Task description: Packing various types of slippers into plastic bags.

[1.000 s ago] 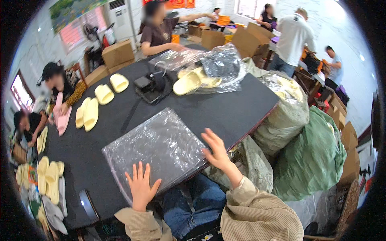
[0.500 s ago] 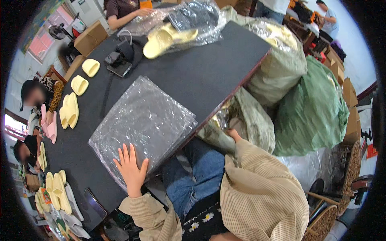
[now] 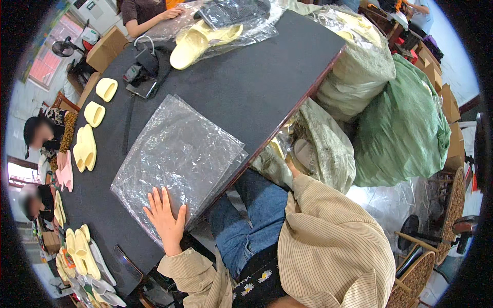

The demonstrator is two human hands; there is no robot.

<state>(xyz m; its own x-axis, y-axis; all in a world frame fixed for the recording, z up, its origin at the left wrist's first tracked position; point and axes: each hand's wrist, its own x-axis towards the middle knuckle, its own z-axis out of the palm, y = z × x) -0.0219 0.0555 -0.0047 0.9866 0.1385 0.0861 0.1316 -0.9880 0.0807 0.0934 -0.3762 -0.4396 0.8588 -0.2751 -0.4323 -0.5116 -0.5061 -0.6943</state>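
Note:
My left hand (image 3: 167, 218) lies flat with fingers spread on a stack of clear plastic bags (image 3: 179, 141) near the table's edge. My right hand (image 3: 294, 169) reaches down into an open grey-green woven sack (image 3: 336, 149) beside the table. Its fingers are hidden by the sack's mouth, so what they touch does not show. Inside that sack a greyish slipper (image 3: 303, 152) and a bit of something yellow are visible.
On the dark table (image 3: 267, 66) stand yellow slippers (image 3: 84, 149), a black strapped device (image 3: 144, 77), a phone (image 3: 127, 264) and bagged slippers (image 3: 190, 49). A green sack (image 3: 405, 128) and another full sack (image 3: 354, 77) crowd the right. Co-workers sit around the table.
My right hand has gone slightly further into the sack, whose mouth now gapes wider and shows the greyish slipper. My left hand stays on the bags. The view has shifted slightly.

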